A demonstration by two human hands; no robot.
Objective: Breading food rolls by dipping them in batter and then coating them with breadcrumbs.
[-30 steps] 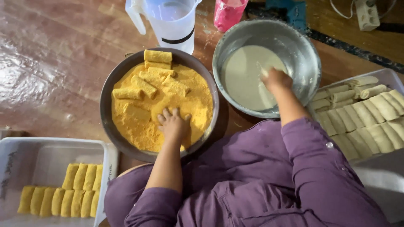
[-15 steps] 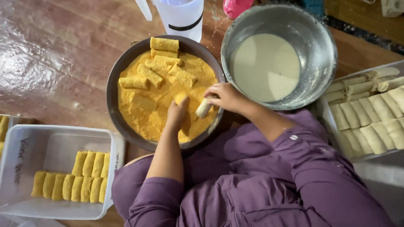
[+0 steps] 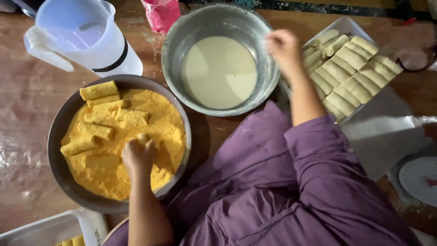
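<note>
My left hand (image 3: 138, 157) is down in a dark round pan (image 3: 59, 136) of yellow crumbs, fingers curled over a roll (image 3: 144, 138) half buried in the coating. Several crumb-coated rolls (image 3: 99, 90) lie in the far part of the pan. My right hand (image 3: 283, 46) hovers blurred over the right rim of a metal bowl (image 3: 180, 41) holding pale batter (image 3: 219, 72), next to a white tray (image 3: 346, 23) of uncoated pale rolls (image 3: 349, 58). Whether that hand holds anything is unclear.
A translucent plastic jug (image 3: 79, 38) stands behind the pan, a pink container (image 3: 160, 13) beside it. A white tray (image 3: 50, 228) with coated rolls shows at the bottom left. My purple-clad lap (image 3: 273, 191) fills the foreground. A round lid (image 3: 419, 175) lies at right.
My right hand brought a battered roll from the bowl to the crumb pan, then moved back right over the bowl's rim toward the tray. My left hand stayed in the crumbs, now covering the roll.
</note>
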